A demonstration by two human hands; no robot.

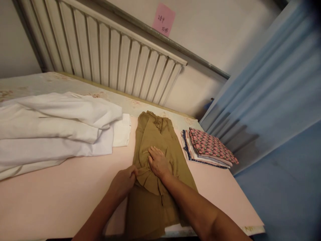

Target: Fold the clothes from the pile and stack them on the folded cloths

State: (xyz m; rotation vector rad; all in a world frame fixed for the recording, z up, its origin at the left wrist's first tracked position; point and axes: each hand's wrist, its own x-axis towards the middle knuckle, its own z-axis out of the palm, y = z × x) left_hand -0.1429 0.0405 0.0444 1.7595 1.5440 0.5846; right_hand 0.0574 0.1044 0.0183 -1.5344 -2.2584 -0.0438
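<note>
While the left hand [124,182] pinches a fold at the left edge of the olive-brown garment [175,150], thumb and fingers closed tight on the cloth, the right hand [157,162] presses palm-down on top of it, fingers laid out long and gripping nothing! Creases gather around those fingers, and a gathered, ruffled section spreads out just below them. And the garment itself lies lengthwise across the pink-covered surface [82,197], its drawn-up end with the cords pointing away from the person, its near end running down between the two forearms. Look left of the garment: a loose heap of white cloth [57,124], crumpled, well clear of both hands. Over to its right, a neat folded stack [212,145], flowery red print on top. Beyond the garment's far end stands a pale radiator [112,57], and off to its right hangs a blue curtain [271,110].
</note>
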